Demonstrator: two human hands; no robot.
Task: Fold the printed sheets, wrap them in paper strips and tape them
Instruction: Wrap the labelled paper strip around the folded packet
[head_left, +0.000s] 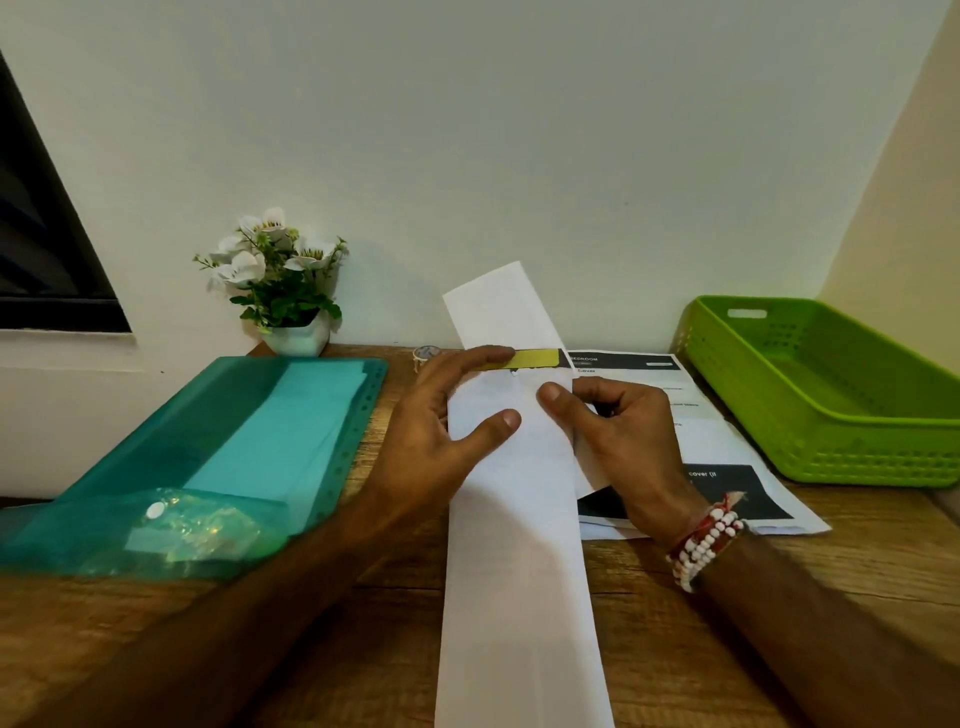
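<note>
Folded sheet: a folded printed sheet with a yellow-green band and a dark corner (537, 358) lies near the far edge of the desk, mostly hidden; only its banded top edge shows.
Strip: a long white paper strip (519, 571) runs from the near edge of the brown wooden desk (727, 597) straight away over the folded sheet. Its far end stands up, tilted, in front of the pale wall (467, 156).
Left hand: the left hand (441, 415) lies flat on the strip, fingers (488, 356) straight and spread wide. The forefinger presses the yellow-green band and the thumb rests lower on the strip.
Right hand: the right hand (623, 431) pinches the strip at its right edge, thumb on top and the other fingers curled beside and under it. A red and white beaded bracelet (704, 540) sits on the wrist.
Loose sheets: flat printed sheets with dark blocks (743, 493) lie under and to the right of the right hand, touching the strip's right edge.
Right side: a lime-green perforated plastic basket (831, 452) stands just beside the loose sheets, near the corner of the walls.
Left side: a teal translucent plastic folder holding papers (208, 441) lies close to the left forearm and overhangs the desk's left edge.
Far edge: a white pot of white artificial flowers (296, 338) stands against the wall, and a small tape roll (427, 353) sits just behind the left hand.
Open room: bare wood shows on either side of the strip toward the near edge.
</note>
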